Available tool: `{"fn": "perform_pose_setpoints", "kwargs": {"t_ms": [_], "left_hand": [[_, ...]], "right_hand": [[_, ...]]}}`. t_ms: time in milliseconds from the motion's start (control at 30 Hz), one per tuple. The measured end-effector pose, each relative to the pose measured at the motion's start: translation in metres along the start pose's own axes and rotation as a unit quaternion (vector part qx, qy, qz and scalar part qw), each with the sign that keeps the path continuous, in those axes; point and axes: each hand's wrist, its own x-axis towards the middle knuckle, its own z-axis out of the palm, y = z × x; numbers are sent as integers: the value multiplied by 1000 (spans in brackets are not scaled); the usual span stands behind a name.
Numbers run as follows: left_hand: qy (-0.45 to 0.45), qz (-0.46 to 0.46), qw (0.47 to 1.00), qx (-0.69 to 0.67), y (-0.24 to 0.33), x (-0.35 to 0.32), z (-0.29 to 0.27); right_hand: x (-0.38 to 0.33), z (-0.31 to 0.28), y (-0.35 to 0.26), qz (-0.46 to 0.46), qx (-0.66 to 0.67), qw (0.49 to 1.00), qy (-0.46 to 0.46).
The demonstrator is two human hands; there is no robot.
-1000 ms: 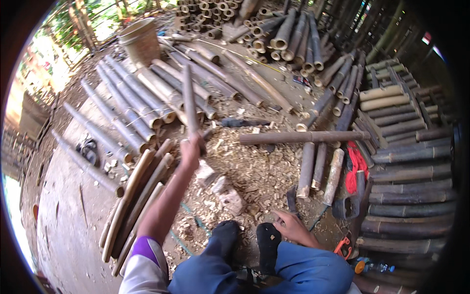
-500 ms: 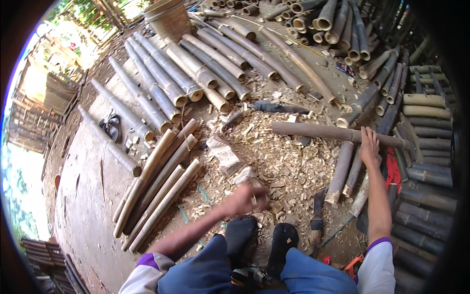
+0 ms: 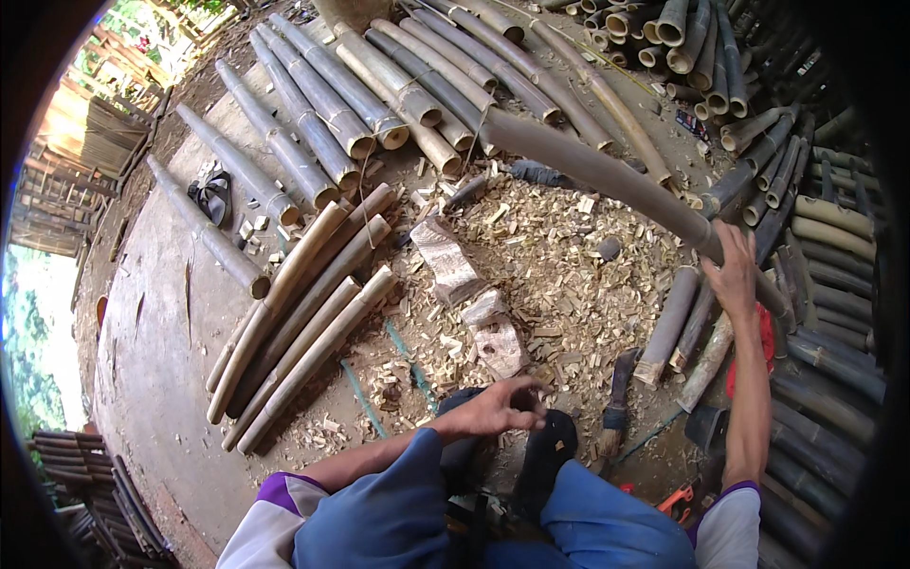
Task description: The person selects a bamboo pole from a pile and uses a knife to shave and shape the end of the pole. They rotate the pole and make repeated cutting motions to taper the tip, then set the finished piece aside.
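Right hand (image 3: 732, 270) round bamboo pole (image 3: 607, 180), one end now raised

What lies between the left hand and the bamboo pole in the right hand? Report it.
The head view shows wood chips strewn between left hand and bamboo pole, with a pale wooden block near that hand.

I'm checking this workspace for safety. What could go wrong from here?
1. The pole is gripped only by the right hand, near one end, while the left hand holds nothing; its long free end might dip or swing.
2. The knife lies on the ground near the right foot, so a shifting foot could knock it.
3. Loose chips cover the ground in front and might make footing slippery.
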Motion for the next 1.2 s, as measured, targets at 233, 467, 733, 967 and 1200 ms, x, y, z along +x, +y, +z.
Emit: {"fn": "perform_pose_setpoints", "kwargs": {"t_ms": [233, 467, 733, 967, 1200], "left_hand": [[192, 335, 885, -261, 130, 31, -39], [431, 336, 766, -338, 136, -52, -133], [471, 326, 756, -316, 117, -92, -106], [513, 160, 711, -454, 35, -99, -27], [305, -130, 792, -512, -67, -147, -8]], "right_hand": [[29, -31, -255, -236, 105, 939, 229], [-124, 86, -311, -6, 142, 972, -185], [-173, 125, -299, 133, 356, 900, -211], [-220, 122, -248, 292, 324, 895, -92], [-221, 138, -232, 245, 206, 943, -93]]}}
